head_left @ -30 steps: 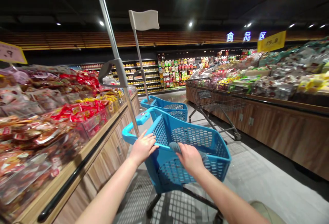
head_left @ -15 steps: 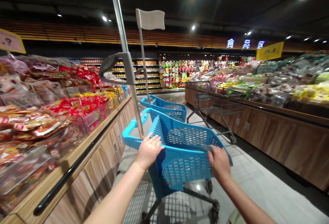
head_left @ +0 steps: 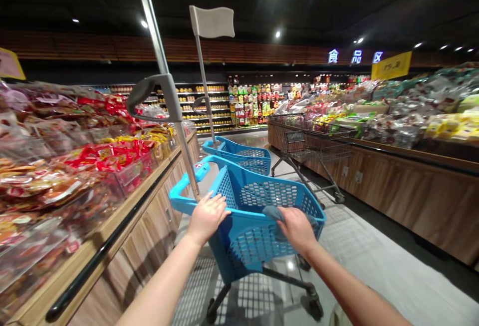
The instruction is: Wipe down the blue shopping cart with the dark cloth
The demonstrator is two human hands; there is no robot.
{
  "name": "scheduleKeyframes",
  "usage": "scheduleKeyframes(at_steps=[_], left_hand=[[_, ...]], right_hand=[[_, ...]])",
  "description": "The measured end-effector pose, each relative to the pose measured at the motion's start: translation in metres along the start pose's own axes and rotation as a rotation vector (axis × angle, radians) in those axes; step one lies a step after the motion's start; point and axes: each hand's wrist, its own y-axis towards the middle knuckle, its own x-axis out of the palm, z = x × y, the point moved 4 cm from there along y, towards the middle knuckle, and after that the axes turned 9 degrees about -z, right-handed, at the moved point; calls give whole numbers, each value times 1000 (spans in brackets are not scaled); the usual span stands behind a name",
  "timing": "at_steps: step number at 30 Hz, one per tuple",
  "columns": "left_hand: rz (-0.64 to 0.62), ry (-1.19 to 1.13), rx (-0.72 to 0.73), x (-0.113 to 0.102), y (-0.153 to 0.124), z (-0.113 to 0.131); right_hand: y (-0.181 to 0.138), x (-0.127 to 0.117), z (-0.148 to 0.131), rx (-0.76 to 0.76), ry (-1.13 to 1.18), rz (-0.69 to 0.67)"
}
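A blue plastic shopping cart [head_left: 258, 246] with a perforated basket stands sideways before me. My left hand [head_left: 206, 216] grips its near rim close to the handle end, fingers bent over the edge. Farther along that rim, my right hand [head_left: 297, 227] is closed on a grey-blue cloth [head_left: 274, 213] and presses it against the edge. Part of the cloth hangs down the outside of the basket, partly behind the hand. From the handle end rises a metal pole [head_left: 151, 21] with a grey looped grip [head_left: 171, 97].
Behind stands a second blue cart [head_left: 243, 157] with a white flag [head_left: 214, 22] on a pole. A dark wire cart [head_left: 299, 141] is by the right-hand display [head_left: 411, 186]. Packaged food fills the left counter, which has a black rail [head_left: 101, 251]. Stocked shelves [head_left: 209, 109] line the back.
My right hand has slid left along the rim with the cloth, closer to my left hand. More of the cloth shows. The view has shifted slightly.
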Motion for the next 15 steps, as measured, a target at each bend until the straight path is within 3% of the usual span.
scheduleKeyframes(at_steps=[4, 7, 11, 15], left_hand=[[19, -18, -8, -1, -2, 3], [36, -32, -13, -2, -1, 8], [70, -21, 6, 1, 3, 10], [135, -6, 29, 3, 4, 8]], right_hand=[[-45, -12, 76, 171, -10, 43], [-59, -14, 97, 249, -12, 77], [-46, -11, 72, 391, -73, 185], [-9, -3, -1, 268, -65, 146]])
